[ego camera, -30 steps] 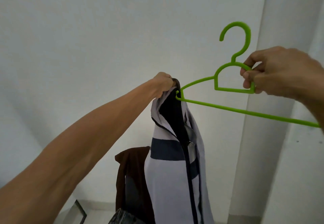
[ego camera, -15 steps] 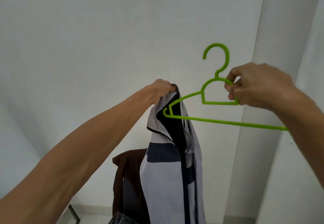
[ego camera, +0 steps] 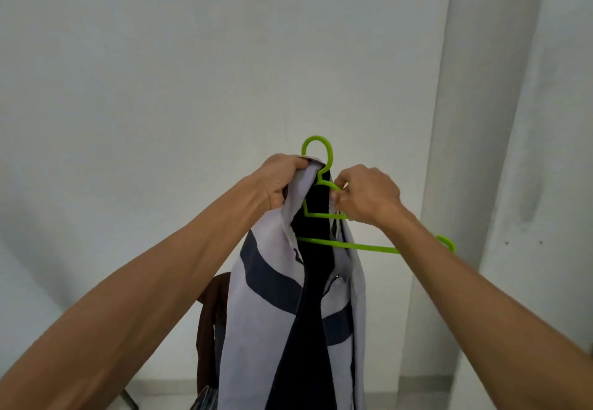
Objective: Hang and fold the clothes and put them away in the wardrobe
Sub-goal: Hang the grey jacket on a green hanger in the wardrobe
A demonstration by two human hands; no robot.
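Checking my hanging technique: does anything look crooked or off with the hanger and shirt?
Yes. The bright green plastic hanger sits lopsided: its left end is inside the grey shirt with dark navy bands, while its right end sticks out bare. The left hand bunches the collar, so the shirt hangs twisted.

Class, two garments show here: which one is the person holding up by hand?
The pale grey jacket with dark bands, gripped by the left hand beside the green hanger. The brown garment hangs behind, untouched.

Soft, even daylight; slight wide-angle edge distortion.
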